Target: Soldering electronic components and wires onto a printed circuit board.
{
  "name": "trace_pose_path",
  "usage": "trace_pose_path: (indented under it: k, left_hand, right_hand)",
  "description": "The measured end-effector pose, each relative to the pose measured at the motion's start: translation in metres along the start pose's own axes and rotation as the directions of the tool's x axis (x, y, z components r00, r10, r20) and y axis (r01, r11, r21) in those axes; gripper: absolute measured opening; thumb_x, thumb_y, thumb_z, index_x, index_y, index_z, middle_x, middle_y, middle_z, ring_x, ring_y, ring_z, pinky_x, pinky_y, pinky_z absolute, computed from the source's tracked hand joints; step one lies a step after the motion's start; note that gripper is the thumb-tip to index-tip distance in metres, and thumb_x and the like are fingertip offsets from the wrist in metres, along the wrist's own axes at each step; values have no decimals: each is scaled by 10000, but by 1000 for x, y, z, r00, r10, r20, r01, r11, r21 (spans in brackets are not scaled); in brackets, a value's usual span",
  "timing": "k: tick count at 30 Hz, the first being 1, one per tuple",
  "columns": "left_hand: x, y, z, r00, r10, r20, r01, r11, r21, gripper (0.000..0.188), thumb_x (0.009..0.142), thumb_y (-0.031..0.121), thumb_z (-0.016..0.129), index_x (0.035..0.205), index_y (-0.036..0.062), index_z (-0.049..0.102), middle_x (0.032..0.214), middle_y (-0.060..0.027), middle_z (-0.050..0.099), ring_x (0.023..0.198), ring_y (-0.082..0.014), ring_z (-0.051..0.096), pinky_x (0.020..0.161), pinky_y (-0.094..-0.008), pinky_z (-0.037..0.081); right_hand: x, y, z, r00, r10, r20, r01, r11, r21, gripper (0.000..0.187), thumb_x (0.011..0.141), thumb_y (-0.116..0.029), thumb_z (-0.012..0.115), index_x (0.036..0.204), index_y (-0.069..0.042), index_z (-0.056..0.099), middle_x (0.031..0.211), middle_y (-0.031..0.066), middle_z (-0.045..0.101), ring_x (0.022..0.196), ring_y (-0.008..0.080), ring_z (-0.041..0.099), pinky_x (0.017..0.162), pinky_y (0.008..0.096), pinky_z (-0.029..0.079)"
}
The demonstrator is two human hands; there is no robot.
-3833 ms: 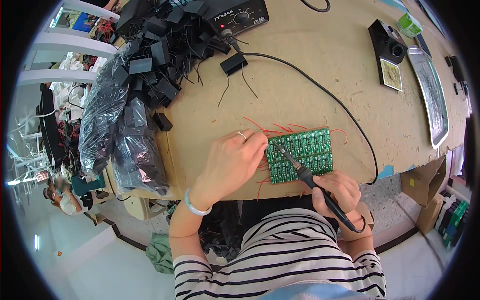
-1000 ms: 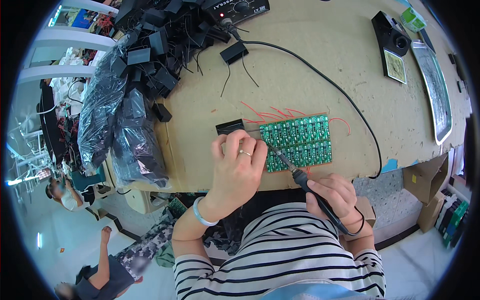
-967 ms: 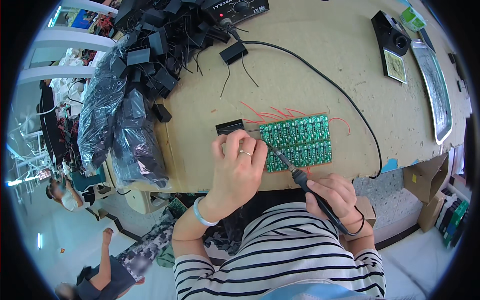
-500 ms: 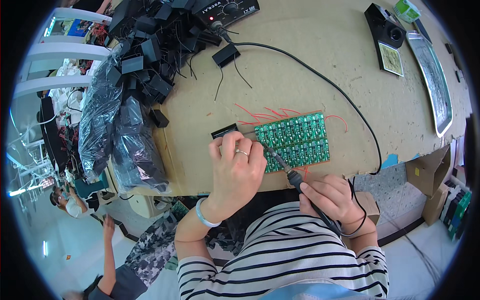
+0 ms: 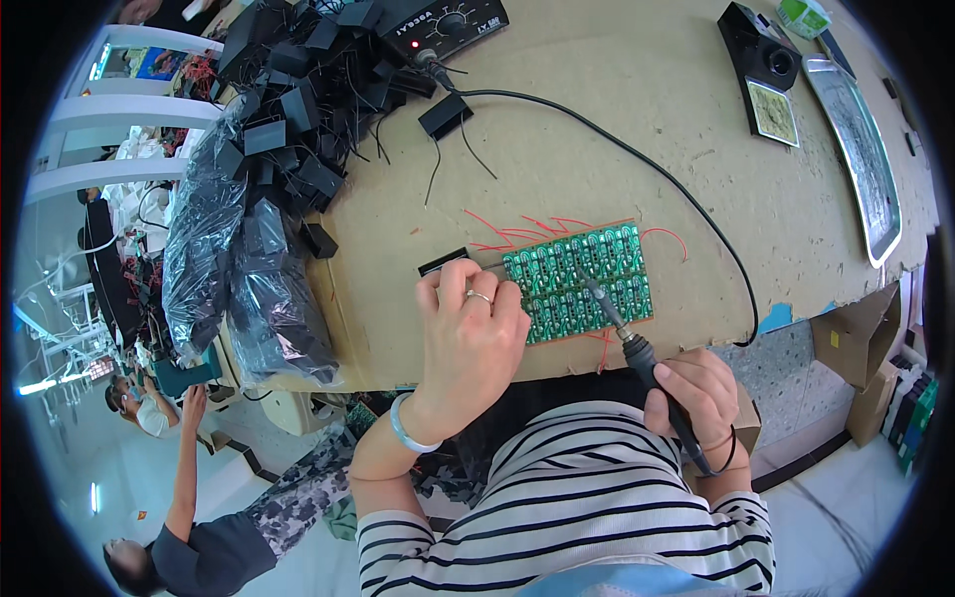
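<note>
Gripping soldering iron [image 5: 642, 354] over green circuit board [image 5: 567, 284], right hand [image 5: 702, 396], fingers wrapped round it; left hand [image 5: 472, 333], fingers bunched, at board's left edge by black box [image 5: 444, 261], hold hidden.

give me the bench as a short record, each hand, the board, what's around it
left hand: at the left end of the circuit board, beside a black case; grip hidden
right hand: holds soldering iron, tip over the board, contact unclear
board: green, red wires at far edge
far left: heap of black boxes
far side: black station, red light lit
far right: metal tray
</note>
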State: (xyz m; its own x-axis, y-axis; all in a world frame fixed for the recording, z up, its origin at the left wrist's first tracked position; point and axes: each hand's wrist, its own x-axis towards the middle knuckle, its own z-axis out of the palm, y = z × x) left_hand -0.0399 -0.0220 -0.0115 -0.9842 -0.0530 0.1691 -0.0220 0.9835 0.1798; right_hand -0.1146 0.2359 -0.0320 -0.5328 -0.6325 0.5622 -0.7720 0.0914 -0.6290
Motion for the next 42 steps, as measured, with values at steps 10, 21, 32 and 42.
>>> trace_pose_path:
  k: [10, 21, 32, 42]
  left_hand:
    - [-2, 3, -4, 1000, 6, -11, -5, 996, 94, 113, 749, 84, 709, 828, 45, 638, 889, -70, 570, 1054, -282, 540, 856, -458, 402]
    - [0, 1, -37, 979, -160, -129, 149, 984, -97, 340, 844, 88, 740, 1152, -21, 645, 1112, -159, 591, 1079, -353, 572, 885, -442, 485]
    - [19, -155, -12, 814, -444, -375, 567, 746, 349, 370, 889, 116, 726, 1171, -63, 566, 1075, -238, 639, 995, -421, 587, 875, -502, 474]
    - [-7, -132, -6, 848, -375, -374, 502, 796, 339, 248, 923, 87, 682, 1143, -4, 616, 1012, -211, 675, 931, -402, 620, 848, -479, 487]
  right_hand:
    - [0, -5, -6, 1000, 11, -2, -11, 999, -49, 277, 813, -28, 742, 1077, 14, 669, 886, 110, 691, 709, 262, 686, 597, 360, 570]
    - [-14, -2, -10, 999, -11, -43, 7, 995, -97, 242, 892, -89, 677, 1111, -2, 623, 873, 102, 647, 664, 268, 651, 592, 381, 555]
    - [-6, -10, -11, 997, -23, -68, 20, 999, -45, 217, 884, -57, 649, 1083, 29, 630, 817, 151, 648, 652, 311, 647, 611, 416, 552]
    - [-15, -8, -19, 997, 17, -71, -23, 996, -81, 180, 886, -66, 651, 1044, 17, 633, 833, 135, 669, 639, 301, 650, 588, 403, 544]
